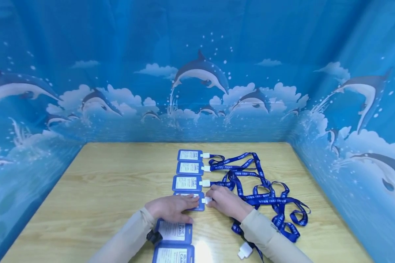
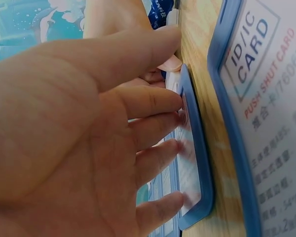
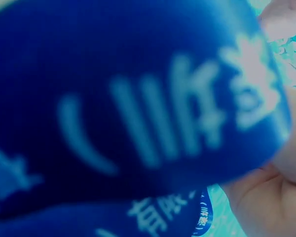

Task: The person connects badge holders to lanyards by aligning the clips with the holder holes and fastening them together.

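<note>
My left hand lies over a blue-framed badge holder, its fairly straight fingertips pressing on the clear face, as the left wrist view also shows. At that holder's right end, my right hand pinches the white clip of a blue lanyard. In the right wrist view a loop of printed blue lanyard fills most of the picture and hides the fingertips. Another badge holder lies just below my left hand, without a clip on it.
Above, a column of badge holders has white clips and lanyards attached. Tangled blue lanyards spread over the right side of the wooden table. One more holder lies at the front edge, with a loose white clip nearby.
</note>
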Tool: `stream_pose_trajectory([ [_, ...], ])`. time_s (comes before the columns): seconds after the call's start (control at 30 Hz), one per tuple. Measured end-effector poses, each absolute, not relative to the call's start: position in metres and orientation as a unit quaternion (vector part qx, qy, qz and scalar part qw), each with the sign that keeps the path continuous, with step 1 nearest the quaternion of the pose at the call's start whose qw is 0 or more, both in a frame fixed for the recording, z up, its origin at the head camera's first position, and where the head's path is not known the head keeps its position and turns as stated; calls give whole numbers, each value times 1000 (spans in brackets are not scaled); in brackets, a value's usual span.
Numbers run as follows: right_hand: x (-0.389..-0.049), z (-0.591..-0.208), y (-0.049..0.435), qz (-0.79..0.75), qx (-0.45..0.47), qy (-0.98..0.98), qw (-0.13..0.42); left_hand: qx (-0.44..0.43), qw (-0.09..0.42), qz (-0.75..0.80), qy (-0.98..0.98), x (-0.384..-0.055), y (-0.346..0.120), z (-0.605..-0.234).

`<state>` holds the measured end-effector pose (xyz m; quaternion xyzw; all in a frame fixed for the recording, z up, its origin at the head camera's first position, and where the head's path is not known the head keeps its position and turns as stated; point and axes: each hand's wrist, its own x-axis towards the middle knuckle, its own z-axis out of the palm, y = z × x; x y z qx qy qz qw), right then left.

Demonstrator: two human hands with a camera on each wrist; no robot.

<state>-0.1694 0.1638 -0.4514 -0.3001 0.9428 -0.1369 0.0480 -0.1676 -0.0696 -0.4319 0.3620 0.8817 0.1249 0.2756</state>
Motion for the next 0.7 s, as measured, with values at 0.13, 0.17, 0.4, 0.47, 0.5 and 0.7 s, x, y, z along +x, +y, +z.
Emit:
stream_pose_trajectory([
  [0.13, -173, -450, 166, -140, -293, 944, 55, 356, 272, 121, 886, -170, -68, -431],
  [0.17, -174, -450, 166, -141, -291, 944, 58, 354, 272, 119, 887, -171, -67, -431],
  [0.4, -173, -441, 170, -152, -283, 944, 72, 353, 269, 110, 889, -169, -65, -430],
  [0.47, -172, -437, 171, -151, -277, 946, 74, 358, 266, 107, 889, -168, -66, -429],
  [0.5, -172, -435, 172, -150, -273, 948, 71, 359, 265, 108, 888, -168, -66, -429],
  [0.7, -166, -419, 184, -175, -243, 954, -3, 362, 262, 105, 888, -167, -67, -429],
])
